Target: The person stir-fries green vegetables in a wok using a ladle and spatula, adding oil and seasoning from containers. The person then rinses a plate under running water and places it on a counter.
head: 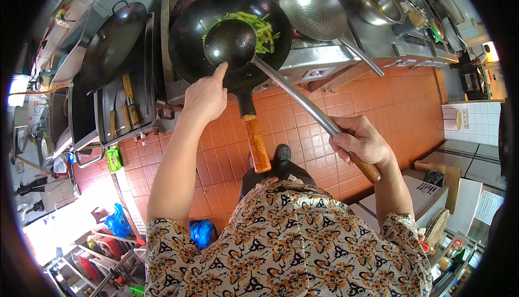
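A black wok (186,49) with a wooden handle sits on the stove, holding green vegetable strips (263,31). Over it is a long-handled metal ladle (230,43), its dark bowl hiding part of the vegetables. My right hand (359,140) grips the ladle's shaft just above its wooden end. My left hand (206,96) has its index finger extended to the lower rim of the ladle bowl, the other fingers curled; it holds nothing. The wok's wooden handle (257,145) points down between my arms, with neither hand on it.
A perforated metal strainer (312,11) rests right of the wok, its handle jutting past the stove edge. Metal bowls (377,1) stand farther right. At left, a second wok (115,45) leans by a black tray (117,134) with wooden-handled brushes (129,94). Below lies a tiled floor (300,134).
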